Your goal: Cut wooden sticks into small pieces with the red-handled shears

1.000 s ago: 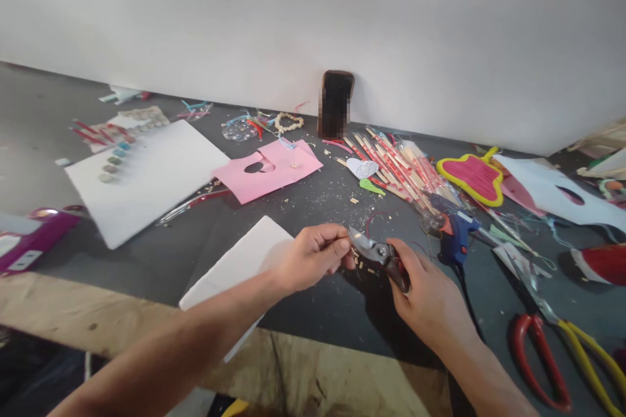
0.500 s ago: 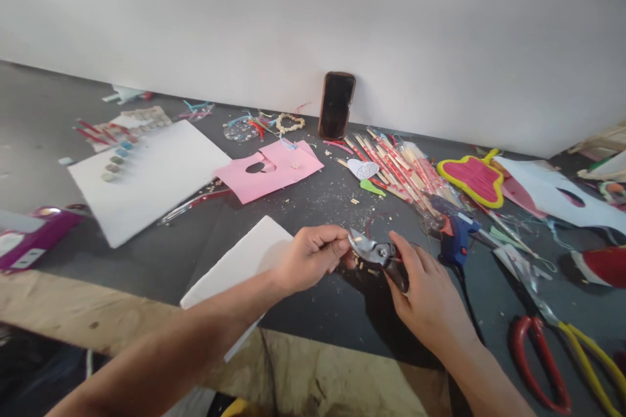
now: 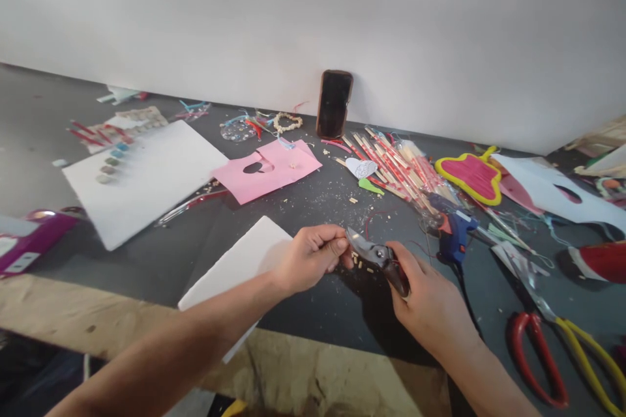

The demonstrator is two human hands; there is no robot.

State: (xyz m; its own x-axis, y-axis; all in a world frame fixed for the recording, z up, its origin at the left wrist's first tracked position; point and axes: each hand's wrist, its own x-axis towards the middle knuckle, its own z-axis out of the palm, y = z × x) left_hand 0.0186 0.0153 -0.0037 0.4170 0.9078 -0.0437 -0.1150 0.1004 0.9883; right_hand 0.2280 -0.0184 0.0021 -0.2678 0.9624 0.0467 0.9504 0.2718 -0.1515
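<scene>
Gripped in my right hand (image 3: 430,300) is a pair of pruning shears (image 3: 379,254) with dark handles. Its metal blades point up and left, right at the fingertips of my left hand (image 3: 315,257). Those fingers pinch a thin pale wooden stick, mostly hidden by the fingers and the blades. Short cut wooden pieces (image 3: 369,269) lie on the dark tabletop just under the shears. A white foam sheet (image 3: 244,260) lies partly beneath my left forearm.
Behind are pink paper (image 3: 274,169), a phone (image 3: 334,104) leaning on the wall and wrapped chopsticks (image 3: 391,163). At right lie a blue glue gun (image 3: 454,238) and red-handled scissors (image 3: 538,358). A white board (image 3: 147,176) with paint pots is at left.
My right hand has closed further around the handles, and the shears' blades have come together. The left hand keeps its pinch in nearly the same place.
</scene>
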